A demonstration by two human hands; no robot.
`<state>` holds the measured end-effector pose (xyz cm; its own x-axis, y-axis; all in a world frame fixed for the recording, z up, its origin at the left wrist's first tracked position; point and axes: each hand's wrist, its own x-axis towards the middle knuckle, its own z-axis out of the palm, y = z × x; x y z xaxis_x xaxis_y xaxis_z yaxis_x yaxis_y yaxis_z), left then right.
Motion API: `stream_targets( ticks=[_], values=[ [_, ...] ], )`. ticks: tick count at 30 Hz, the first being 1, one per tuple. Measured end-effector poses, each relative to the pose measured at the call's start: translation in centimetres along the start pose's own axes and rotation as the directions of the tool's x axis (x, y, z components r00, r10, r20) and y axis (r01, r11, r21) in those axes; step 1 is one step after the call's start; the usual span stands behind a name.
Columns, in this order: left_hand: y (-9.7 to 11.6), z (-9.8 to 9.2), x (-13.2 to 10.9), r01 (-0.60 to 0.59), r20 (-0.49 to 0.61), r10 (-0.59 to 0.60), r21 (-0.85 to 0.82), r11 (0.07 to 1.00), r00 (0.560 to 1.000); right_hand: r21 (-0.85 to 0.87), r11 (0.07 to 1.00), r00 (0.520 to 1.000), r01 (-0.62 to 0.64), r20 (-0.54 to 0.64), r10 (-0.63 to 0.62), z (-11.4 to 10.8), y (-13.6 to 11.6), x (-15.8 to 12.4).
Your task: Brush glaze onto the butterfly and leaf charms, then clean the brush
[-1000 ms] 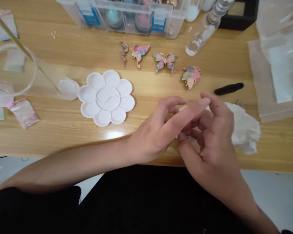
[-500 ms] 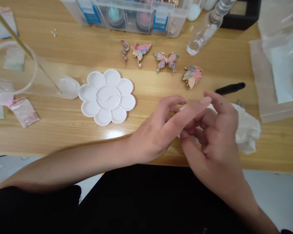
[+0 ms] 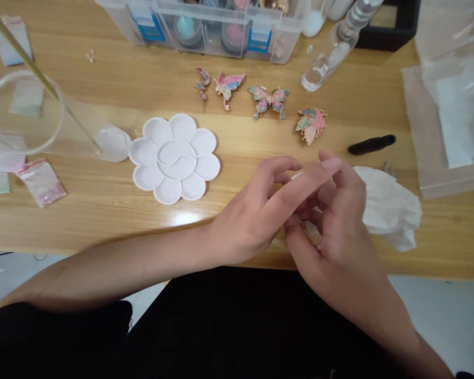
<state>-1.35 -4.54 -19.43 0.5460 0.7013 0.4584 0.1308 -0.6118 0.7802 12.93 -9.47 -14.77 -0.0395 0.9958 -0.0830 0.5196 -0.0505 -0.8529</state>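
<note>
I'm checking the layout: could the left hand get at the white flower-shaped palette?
Probably yes: the left hand is close to the palette, and nothing visible stands between them.

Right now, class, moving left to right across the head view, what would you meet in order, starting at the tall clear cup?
Tall clear cup, white flower-shaped palette, bare left hand, bare right hand, slim black object, translucent plastic bag.
</note>
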Motion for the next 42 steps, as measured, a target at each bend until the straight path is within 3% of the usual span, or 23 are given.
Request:
stream_targets(
  ticks=[5,14,20,36,42],
  values=[
    [0.0,-0.01,-0.01,0.014,-0.002,-0.014,0.02,1.0,1.0,0.06,0.998,0.999,-0.006,-0.045,0.009,-0.2,0.07,-0.02],
    [-0.03,0.0,-0.07,0.032,0.007,-0.032,0.005,0.999,0.999,0.043,0.999,1.0,-0.011,-0.006,0.011,0.18,0.14,0.16],
    [-0.16,0.05,0.14,0.012,0.0,-0.012,-0.019,1.0,1.0,0.082,0.996,0.992,-0.031,-0.123,0.041,0.02,0.21,0.18],
    [0.17,-0.49,0.61,0.322,0.019,-0.323,-0.175,0.931,0.946,0.178,0.984,0.983,-0.019,-0.174,0.051,0.13,0.57,-0.19],
    [0.27,-0.49,0.61,0.314,0.01,-0.319,-0.196,0.929,0.948,0.157,0.987,0.988,0.023,-0.154,0.002,0.2,0.5,-0.02]
  ],
)
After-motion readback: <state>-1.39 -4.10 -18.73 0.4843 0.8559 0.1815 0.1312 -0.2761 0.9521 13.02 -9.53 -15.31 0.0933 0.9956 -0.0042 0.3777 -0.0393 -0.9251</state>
